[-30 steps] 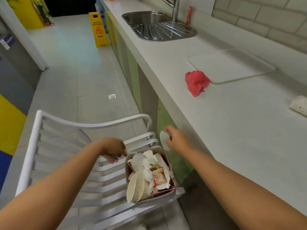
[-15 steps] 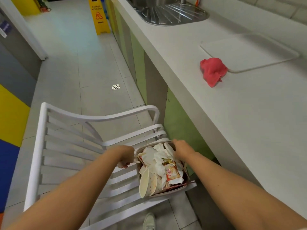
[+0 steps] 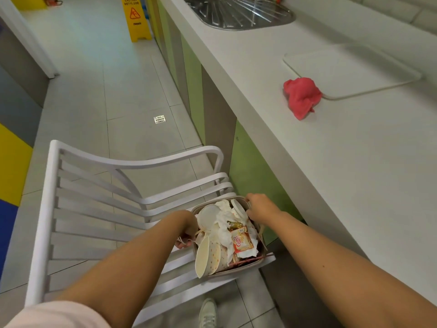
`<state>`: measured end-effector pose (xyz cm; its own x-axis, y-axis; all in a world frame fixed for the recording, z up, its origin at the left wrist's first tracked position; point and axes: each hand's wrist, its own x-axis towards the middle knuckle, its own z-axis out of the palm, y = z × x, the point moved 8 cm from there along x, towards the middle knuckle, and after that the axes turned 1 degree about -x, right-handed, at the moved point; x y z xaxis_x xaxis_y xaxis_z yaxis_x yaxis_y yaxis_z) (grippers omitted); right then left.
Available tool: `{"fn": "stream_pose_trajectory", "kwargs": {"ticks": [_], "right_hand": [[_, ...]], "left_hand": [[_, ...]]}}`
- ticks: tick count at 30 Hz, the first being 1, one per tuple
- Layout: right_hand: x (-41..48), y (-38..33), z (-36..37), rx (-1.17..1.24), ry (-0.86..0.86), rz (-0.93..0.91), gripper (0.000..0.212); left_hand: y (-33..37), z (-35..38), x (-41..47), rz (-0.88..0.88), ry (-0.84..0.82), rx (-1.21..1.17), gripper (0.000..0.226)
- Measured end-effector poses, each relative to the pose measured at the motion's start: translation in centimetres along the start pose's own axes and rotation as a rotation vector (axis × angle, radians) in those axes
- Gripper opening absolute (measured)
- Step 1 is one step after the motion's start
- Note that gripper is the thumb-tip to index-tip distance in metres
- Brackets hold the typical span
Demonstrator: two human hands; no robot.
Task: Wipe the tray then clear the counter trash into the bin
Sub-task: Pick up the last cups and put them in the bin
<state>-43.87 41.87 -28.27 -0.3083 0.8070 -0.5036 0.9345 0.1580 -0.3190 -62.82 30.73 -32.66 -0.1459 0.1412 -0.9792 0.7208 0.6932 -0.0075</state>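
A small beige bin stands on the seat of a white slatted chair and is packed with trash: a spotted paper cup, white lids, crumpled tissue and a coffee sachet. My left hand grips the bin's left rim. My right hand curls over its far right rim, beside a white lid lying in the bin. On the counter lies the white tray, with a crumpled red cloth touching its near corner.
A steel sink drainboard is set into the counter's far end. A yellow wet-floor sign stands on the tiled floor ahead. Green cabinet fronts run under the counter. My shoe shows below the chair.
My right hand carried a white lid down from the counter edge into the bin and now rests on the rim. The view tilted down and moved closer to the bin.
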Motion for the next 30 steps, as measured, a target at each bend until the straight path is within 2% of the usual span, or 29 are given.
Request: {"fn": "stream_pose_trajectory", "kwargs": {"ticks": [9, 14, 16, 19, 21, 25, 28, 30], "right_hand": [[-0.9, 0.5, -0.4, 0.017, -0.023, -0.003, 0.028], [-1.1, 0.3, -0.6, -0.003, -0.038, -0.007, 0.027], [-1.2, 0.3, -0.7, -0.013, -0.047, -0.004, 0.027], [-1.4, 0.3, -0.6, -0.035, -0.075, -0.002, 0.027], [-1.6, 0.4, -0.5, -0.050, -0.095, 0.002, 0.029], [-2.1, 0.6, -0.6, -0.064, -0.117, 0.003, 0.032], [-2.4, 0.6, -0.6, -0.064, -0.122, 0.006, 0.032], [-2.5, 0.7, -0.6, -0.059, -0.120, 0.012, 0.031]], "left_hand": [[-1.5, -2.6, -0.9, -0.090, 0.067, 0.040, 0.028], [-1.3, -2.0, -1.0, -0.125, 0.057, 0.097, 0.020], [-0.5, -1.8, -1.1, -0.104, 0.064, 0.103, 0.016], [1.1, -1.7, -1.6, -0.046, 0.065, 0.136, 0.026], [1.6, -1.8, -2.0, -0.041, 0.055, 0.158, 0.021], [2.4, -2.8, -3.0, 0.052, 0.129, 0.115, 0.032], [3.2, -3.7, -3.8, 0.154, 0.208, -0.015, 0.034], [3.2, -3.8, -3.4, 0.113, 0.232, 0.062, 0.033]]}}
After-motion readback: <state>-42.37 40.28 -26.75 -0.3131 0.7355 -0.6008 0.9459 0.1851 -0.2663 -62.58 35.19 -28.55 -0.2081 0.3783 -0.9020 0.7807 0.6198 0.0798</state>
